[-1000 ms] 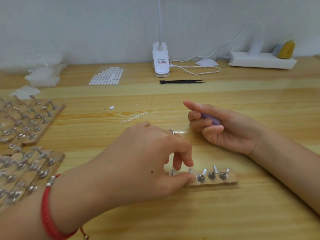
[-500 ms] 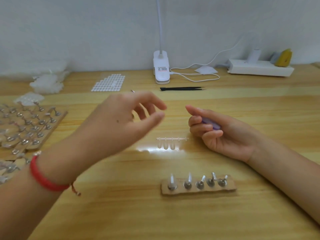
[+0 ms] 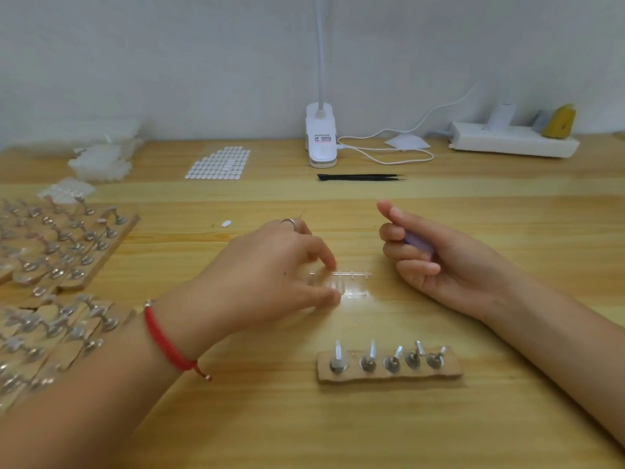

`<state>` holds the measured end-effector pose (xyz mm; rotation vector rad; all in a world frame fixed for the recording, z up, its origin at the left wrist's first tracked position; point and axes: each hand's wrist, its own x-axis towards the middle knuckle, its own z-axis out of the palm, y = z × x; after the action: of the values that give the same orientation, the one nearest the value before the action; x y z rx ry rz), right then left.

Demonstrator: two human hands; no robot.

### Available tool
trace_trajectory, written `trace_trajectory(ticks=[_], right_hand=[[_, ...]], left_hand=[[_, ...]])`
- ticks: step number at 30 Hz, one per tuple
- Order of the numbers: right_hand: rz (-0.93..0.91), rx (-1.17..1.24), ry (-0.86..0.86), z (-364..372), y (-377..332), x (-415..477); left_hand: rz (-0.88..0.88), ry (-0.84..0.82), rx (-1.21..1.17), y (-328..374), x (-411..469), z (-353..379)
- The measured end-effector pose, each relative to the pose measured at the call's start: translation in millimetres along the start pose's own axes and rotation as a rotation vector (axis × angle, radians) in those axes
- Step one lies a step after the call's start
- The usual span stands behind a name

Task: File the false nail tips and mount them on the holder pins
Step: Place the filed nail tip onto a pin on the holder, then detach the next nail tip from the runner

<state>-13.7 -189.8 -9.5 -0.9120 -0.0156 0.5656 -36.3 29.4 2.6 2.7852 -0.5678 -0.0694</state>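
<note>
**Left hand on the nail tips, file in the right**

Nearest, a cardboard holder strip (image 3: 389,375) lies on the wooden table (image 3: 507,418), and 5 metal pins (image 3: 370,360) stand in it in 1 row. Behind it, the left hand (image 3: 270,275) pinches the clear strip of nail tips (image 3: 351,275) between thumb and index finger, and the strip lies flat on the table. Near it, the right hand (image 3: 439,265) is curled round a purple file (image 3: 417,243) (only a small part shows). At the left edge lie boards of pins (image 3: 67,252). Farther back are black tweezers (image 3: 362,177), then a white clip lamp (image 3: 320,137) and a power strip (image 3: 514,145) by the wall.
</note>
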Motion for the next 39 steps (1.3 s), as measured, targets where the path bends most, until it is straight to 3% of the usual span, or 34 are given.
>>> trace_trajectory(ticks=[5,9,11,16,21,24,27,32,39], right_hand=[[-0.173,-0.307,0.085,5,5,-2],[-0.418,-0.900,0.239,9,9,-4],[-0.443,-0.977,0.273,11,11,-4],[-0.436,-0.972,0.255,13,13,-7],[-0.401,-0.735,0.333,18,13,-8],[-0.381,-0.530,0.319,23,12,-9],[-0.379,-0.475,0.263,25,15,-10],[-0.411,-0.558,0.290,23,19,-9],[-0.452,-0.685,0.293,20,22,-8]], left_hand=[[0.074,0.061,-0.128,-2,0,6],[0.141,0.212,-0.274,4,0,8],[0.180,0.281,-0.308,8,1,7],[0.253,0.370,-0.259,10,2,6],[0.226,0.524,-0.240,13,3,9],[0.071,0.523,-0.494,24,7,13],[0.000,0.443,-0.765,33,12,18],[-0.063,0.456,-1.027,29,12,20],[-0.125,0.384,-1.199,22,10,21]])
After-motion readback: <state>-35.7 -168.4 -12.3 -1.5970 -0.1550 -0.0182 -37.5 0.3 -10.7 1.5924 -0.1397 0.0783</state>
